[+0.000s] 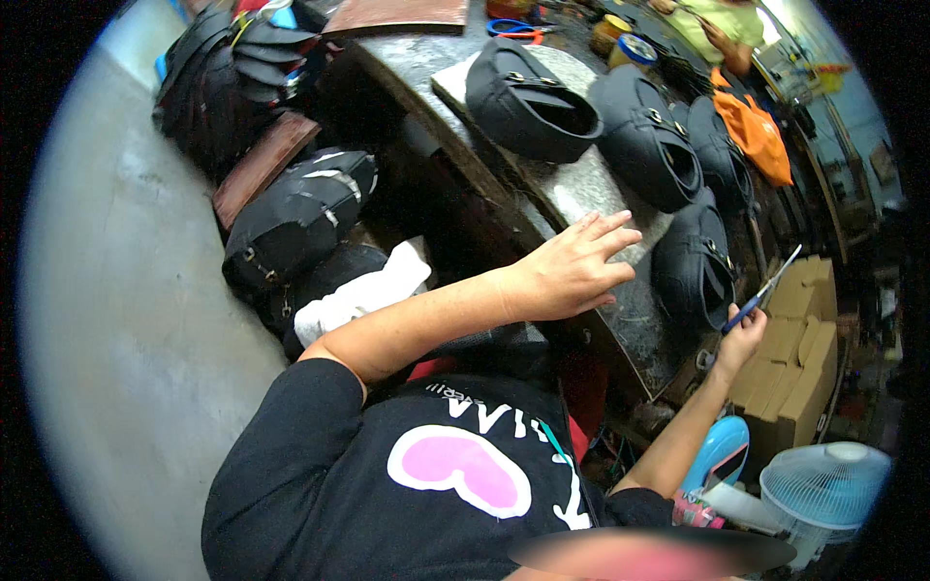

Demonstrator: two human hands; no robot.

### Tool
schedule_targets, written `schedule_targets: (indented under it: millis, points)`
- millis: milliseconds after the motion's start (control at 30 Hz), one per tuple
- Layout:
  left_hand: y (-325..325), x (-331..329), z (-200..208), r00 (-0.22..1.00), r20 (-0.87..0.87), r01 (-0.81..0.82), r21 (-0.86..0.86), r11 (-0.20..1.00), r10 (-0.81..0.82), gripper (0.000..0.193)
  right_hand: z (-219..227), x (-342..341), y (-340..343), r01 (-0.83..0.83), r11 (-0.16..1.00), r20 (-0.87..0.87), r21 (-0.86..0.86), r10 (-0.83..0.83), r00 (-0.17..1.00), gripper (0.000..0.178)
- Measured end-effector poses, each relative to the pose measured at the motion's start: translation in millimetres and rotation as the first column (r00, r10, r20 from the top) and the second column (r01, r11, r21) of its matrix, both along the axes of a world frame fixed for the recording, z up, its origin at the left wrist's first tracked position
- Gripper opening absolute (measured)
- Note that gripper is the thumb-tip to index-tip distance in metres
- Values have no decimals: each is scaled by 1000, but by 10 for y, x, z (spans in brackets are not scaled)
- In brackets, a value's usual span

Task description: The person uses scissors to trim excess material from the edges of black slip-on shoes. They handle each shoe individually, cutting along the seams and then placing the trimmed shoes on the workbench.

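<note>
My left hand [572, 266] reaches across in front of me, above the table's near edge, fingers spread and nothing in them. Off to the right, my right hand [744, 339] is closed round the blue handles of a pair of scissors [752, 308], whose blades point up and away. Close beside those scissors lies a black bag [690, 266] with a small metal buckle. Two more black buckled bags, one at the back [528, 102] and one in the middle [644, 140], rest on a pale stone slab [581, 189]. Another black bag [719, 155] sits to their right.
A second person [722, 34] works across the table. Jars [635, 50], blue-and-orange-handled scissors [518, 31] and an orange cloth-like piece [754, 131] lie at the back. Left are stacked black bags [300, 218] and white cloth [363, 295]; right, cardboard boxes [790, 358] and a fan [828, 489].
</note>
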State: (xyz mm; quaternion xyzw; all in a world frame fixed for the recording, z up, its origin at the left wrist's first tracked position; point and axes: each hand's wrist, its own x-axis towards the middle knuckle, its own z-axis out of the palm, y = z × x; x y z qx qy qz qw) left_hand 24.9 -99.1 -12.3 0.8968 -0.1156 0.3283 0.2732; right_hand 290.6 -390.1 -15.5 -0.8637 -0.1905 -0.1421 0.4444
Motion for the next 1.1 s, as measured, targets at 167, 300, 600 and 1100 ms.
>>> schedule_targets:
  millis: [167, 300, 600, 1100]
  points:
    - [206, -106, 17, 967, 32, -252, 43, 967, 251, 39, 448, -388, 135, 303, 845, 360, -441, -143, 922, 40]
    - [336, -91, 7, 942, 0, -335, -32, 942, 335, 39, 773, -836, 415, 54, 985, 174, -162, -25, 984, 34]
    - [428, -24, -48, 835, 6, -549, 89, 831, 551, 77, 504, -1519, 1152, -566, 766, -406, 305, 642, 650, 29]
    - [490, -100, 538, 888, 315, -331, -63, 941, 334, 34, 792, -1015, 186, -99, 911, -74, 400, 140, 987, 24]
